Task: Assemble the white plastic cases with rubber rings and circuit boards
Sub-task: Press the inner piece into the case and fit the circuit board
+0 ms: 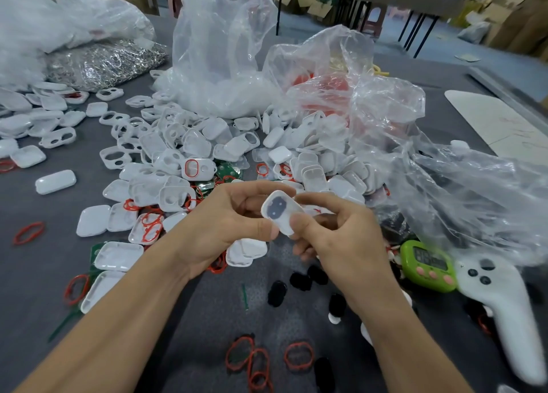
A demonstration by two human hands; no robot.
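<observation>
Left hand (pixel 225 223), right hand (pixel 341 238), half-hidden case (pixel 278 210)

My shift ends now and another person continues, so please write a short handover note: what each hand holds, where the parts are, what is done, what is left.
Left hand: pinches the held white case.
Right hand: pinches the same case, thumb on its lower end.
The case shows a dark insert inside; I see no red ring on it.
Parts: pile of white cases behind the hands; green circuit boards partly under the pile; red rubber rings loose on the table in front.
Done: one ringed case lies on the pile.
Left: most cases look unassembled.
</observation>
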